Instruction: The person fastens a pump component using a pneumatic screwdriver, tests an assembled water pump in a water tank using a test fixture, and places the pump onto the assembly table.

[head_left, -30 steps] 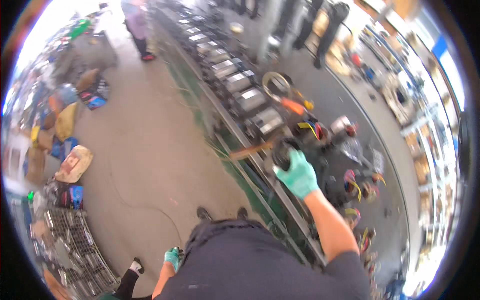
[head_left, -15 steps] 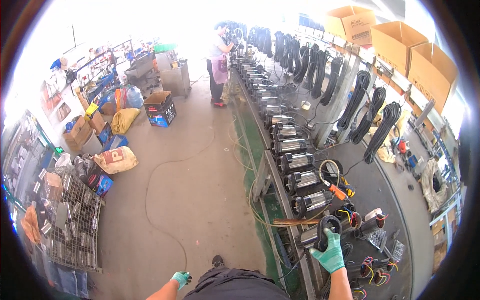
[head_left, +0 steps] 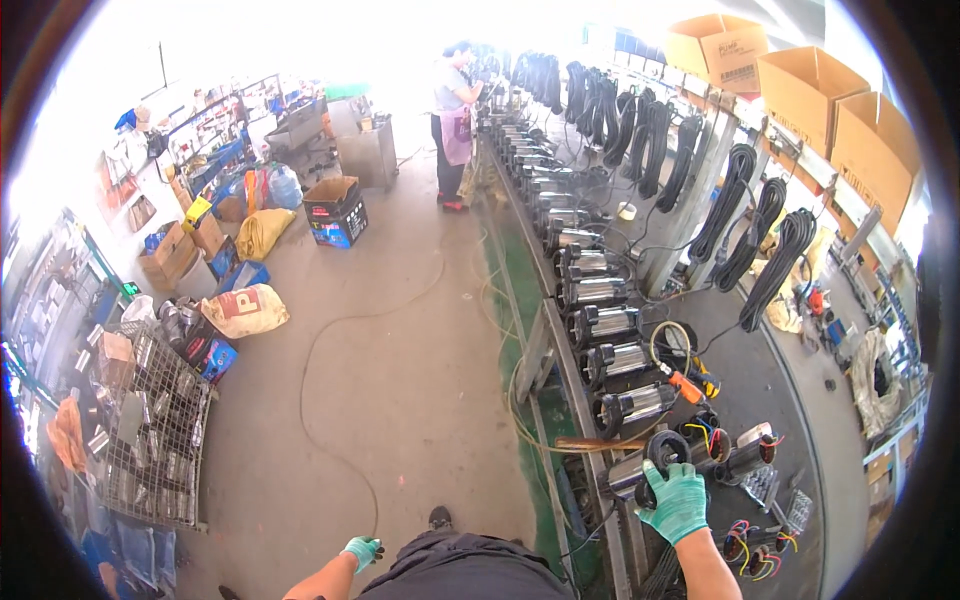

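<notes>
My right hand (head_left: 674,500), in a green glove, grips the black end of a metal pump cylinder (head_left: 624,472) at the near end of the bench. A round black ring-shaped cap (head_left: 668,448) tops that end, and my fingers curl over its near side. My left hand (head_left: 361,552), gloved alike, hangs low over the floor, left of my legs. Its fingers are curled in, with something dark at their tips that I cannot make out. Beyond my right hand, more silver pumps with black ends (head_left: 634,403) lie in a row along the bench.
Motor housings with coloured wires (head_left: 748,458) and an orange-handled air tool (head_left: 686,388) lie on the bench (head_left: 800,430). Black cable coils (head_left: 780,270) hang above. A wire cage (head_left: 158,440) of metal cylinders stands left. A hose (head_left: 306,400) crosses the floor. Farther off stands a person (head_left: 452,120).
The ring-shaped cap, upright before, now lies lower and more tilted at the cylinder's end, with my right hand over it. The view has shifted slightly; my left hand stays low.
</notes>
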Action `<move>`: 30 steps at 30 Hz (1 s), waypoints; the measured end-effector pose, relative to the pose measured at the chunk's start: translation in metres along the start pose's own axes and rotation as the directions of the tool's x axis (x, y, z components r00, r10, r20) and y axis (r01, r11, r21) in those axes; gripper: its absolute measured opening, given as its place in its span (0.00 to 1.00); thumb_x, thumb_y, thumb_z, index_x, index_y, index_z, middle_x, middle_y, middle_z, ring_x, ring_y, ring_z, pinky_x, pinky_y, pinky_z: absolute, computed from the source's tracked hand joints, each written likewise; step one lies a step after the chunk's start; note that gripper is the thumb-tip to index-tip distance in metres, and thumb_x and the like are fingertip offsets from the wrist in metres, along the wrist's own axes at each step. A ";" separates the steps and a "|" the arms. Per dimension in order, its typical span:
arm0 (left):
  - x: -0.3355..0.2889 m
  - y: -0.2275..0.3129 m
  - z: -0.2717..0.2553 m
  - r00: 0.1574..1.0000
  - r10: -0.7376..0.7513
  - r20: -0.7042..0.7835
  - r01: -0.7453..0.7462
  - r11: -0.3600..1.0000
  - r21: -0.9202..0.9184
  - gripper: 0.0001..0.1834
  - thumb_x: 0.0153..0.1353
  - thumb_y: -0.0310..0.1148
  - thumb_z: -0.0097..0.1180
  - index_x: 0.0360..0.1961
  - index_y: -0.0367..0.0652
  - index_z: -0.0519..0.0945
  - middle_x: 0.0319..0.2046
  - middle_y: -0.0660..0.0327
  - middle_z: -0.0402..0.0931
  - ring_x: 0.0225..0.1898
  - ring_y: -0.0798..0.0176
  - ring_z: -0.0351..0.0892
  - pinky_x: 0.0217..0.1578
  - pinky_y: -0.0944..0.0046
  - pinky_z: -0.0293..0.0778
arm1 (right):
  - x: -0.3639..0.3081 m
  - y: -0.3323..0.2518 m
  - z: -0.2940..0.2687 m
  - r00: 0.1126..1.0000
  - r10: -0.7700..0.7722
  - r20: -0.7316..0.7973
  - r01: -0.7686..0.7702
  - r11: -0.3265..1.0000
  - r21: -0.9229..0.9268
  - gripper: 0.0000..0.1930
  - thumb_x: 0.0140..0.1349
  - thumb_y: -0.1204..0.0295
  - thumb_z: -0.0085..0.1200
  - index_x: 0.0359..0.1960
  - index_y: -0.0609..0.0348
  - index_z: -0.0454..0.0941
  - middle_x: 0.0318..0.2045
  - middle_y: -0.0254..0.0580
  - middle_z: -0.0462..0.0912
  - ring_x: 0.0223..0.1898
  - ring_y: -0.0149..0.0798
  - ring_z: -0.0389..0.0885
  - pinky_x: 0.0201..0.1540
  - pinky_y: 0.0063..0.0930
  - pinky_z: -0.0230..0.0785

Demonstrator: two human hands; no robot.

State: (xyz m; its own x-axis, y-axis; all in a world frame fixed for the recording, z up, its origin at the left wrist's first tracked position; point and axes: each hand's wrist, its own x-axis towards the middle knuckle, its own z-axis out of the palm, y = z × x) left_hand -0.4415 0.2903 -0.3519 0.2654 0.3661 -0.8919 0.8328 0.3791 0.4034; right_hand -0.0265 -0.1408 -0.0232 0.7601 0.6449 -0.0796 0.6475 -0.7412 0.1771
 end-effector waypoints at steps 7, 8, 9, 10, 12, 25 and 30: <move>-0.001 -0.015 -0.006 1.000 -0.016 0.002 0.016 0.999 0.043 0.17 0.75 0.37 0.48 0.55 0.36 0.78 0.46 0.58 0.85 0.41 0.59 0.85 0.41 0.59 0.80 | 0.002 0.002 -0.004 0.994 -0.081 -0.069 0.085 0.995 0.053 0.48 0.38 0.41 0.71 0.63 0.50 0.74 0.58 0.53 0.69 0.55 0.56 0.71 0.61 0.51 0.62; 0.001 -0.016 -0.008 1.000 -0.027 -0.002 0.027 0.999 0.028 0.16 0.75 0.37 0.48 0.54 0.37 0.78 0.45 0.58 0.85 0.40 0.58 0.85 0.41 0.58 0.79 | 0.002 0.000 -0.005 0.994 -0.083 -0.066 0.086 0.995 0.053 0.48 0.38 0.41 0.71 0.63 0.50 0.74 0.58 0.53 0.69 0.55 0.56 0.71 0.61 0.51 0.62; 0.002 -0.017 -0.008 0.999 -0.036 -0.005 0.036 0.999 0.015 0.16 0.75 0.37 0.49 0.54 0.37 0.79 0.45 0.57 0.85 0.40 0.57 0.85 0.40 0.57 0.79 | 0.002 -0.004 -0.005 0.995 -0.065 -0.079 0.072 0.993 0.096 0.48 0.38 0.43 0.72 0.62 0.54 0.75 0.59 0.56 0.70 0.56 0.58 0.71 0.62 0.51 0.61; 0.003 -0.019 -0.009 0.999 -0.037 -0.003 0.037 0.999 0.016 0.16 0.75 0.37 0.49 0.54 0.37 0.79 0.45 0.57 0.85 0.40 0.57 0.85 0.40 0.57 0.79 | 0.002 -0.006 -0.004 0.995 -0.046 -0.091 0.059 0.989 0.139 0.47 0.37 0.46 0.73 0.61 0.57 0.75 0.59 0.58 0.70 0.57 0.60 0.70 0.64 0.50 0.61; 0.004 -0.021 -0.009 0.999 -0.046 -0.009 0.046 0.999 0.000 0.16 0.75 0.37 0.49 0.54 0.38 0.79 0.45 0.57 0.85 0.39 0.58 0.85 0.40 0.57 0.79 | 0.002 -0.007 0.000 0.993 -0.037 -0.111 0.053 0.987 0.150 0.47 0.38 0.46 0.73 0.61 0.58 0.75 0.59 0.59 0.70 0.57 0.60 0.70 0.63 0.51 0.62; -0.003 -0.016 -0.008 1.000 -0.027 0.009 0.027 1.000 0.002 0.17 0.75 0.36 0.48 0.54 0.37 0.78 0.45 0.58 0.85 0.39 0.59 0.85 0.39 0.58 0.79 | -0.002 -0.012 0.021 0.972 0.092 -0.214 -0.040 0.971 0.234 0.46 0.39 0.53 0.73 0.62 0.62 0.71 0.61 0.60 0.68 0.60 0.63 0.67 0.65 0.54 0.60; -0.005 -0.010 -0.011 1.000 -0.020 -0.006 0.020 1.000 0.022 0.16 0.75 0.37 0.48 0.55 0.38 0.78 0.45 0.58 0.84 0.39 0.59 0.85 0.39 0.58 0.78 | -0.007 -0.017 0.020 0.970 0.163 -0.182 -0.113 0.959 0.258 0.46 0.41 0.54 0.72 0.63 0.65 0.70 0.64 0.61 0.65 0.64 0.64 0.63 0.68 0.57 0.55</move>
State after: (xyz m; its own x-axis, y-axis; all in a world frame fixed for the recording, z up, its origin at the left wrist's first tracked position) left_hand -0.4562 0.2941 -0.3491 0.2459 0.3639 -0.8984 0.8483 0.3676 0.3811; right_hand -0.0416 -0.1362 -0.0456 0.8327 0.5381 0.1307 0.5495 -0.8322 -0.0744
